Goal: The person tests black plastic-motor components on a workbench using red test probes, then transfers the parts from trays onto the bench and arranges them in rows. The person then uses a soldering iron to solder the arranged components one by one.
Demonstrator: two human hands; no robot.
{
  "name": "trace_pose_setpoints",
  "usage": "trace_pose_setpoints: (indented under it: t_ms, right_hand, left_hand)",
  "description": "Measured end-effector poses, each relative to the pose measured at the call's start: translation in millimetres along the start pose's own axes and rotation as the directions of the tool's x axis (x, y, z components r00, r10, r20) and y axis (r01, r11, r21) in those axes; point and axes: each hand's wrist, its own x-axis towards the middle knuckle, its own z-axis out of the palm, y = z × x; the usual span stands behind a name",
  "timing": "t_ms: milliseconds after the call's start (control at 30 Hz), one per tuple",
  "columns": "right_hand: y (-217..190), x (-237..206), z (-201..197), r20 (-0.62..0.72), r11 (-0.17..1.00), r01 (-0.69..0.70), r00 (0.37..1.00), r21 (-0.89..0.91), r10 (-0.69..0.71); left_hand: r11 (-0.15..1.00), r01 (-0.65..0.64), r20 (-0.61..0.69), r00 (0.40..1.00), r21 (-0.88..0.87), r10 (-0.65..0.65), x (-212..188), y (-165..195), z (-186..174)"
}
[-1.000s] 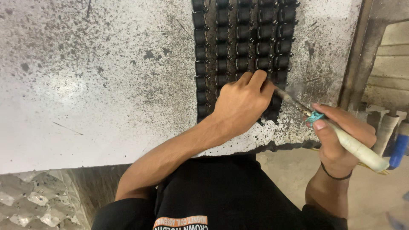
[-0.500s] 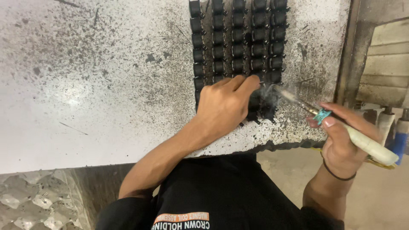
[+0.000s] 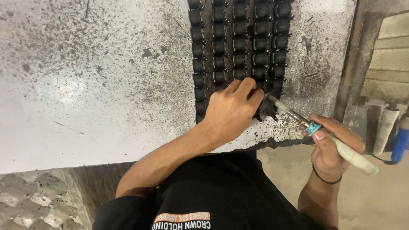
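Observation:
Several rows of small black cylindrical parts (image 3: 238, 47) lie in columns on a white, black-spattered tabletop (image 3: 85, 85). My left hand (image 3: 232, 111) rests palm down on the nearest rows, fingers pressing on the parts. My right hand (image 3: 330, 145) grips a long paintbrush (image 3: 353, 155) with a pale handle and a turquoise band. Its tip (image 3: 269, 97) touches the parts just right of my left fingers. The parts under my left hand are hidden.
Black paint stains surround the rows and the table's near edge (image 3: 272, 142). A dark metal post (image 3: 355, 55) and wooden slats (image 3: 390, 55) stand to the right, with a blue-handled tool (image 3: 400, 142) below them. Embossed metal flooring (image 3: 38, 200) shows at lower left.
My left hand has slid slightly down and left over the near rows. The brush tip stays next to my left fingers.

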Motion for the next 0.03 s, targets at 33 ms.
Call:
trace_pose_setpoints:
  t_ms: [33]
  right_hand:
    - [-1.7,2.3,0.5,0.012,0.999,0.002,1.0,-0.035,-0.002]
  left_hand:
    - [1.0,-0.002,0.011,1.0,0.001,0.002,0.2,0.1,1.1]
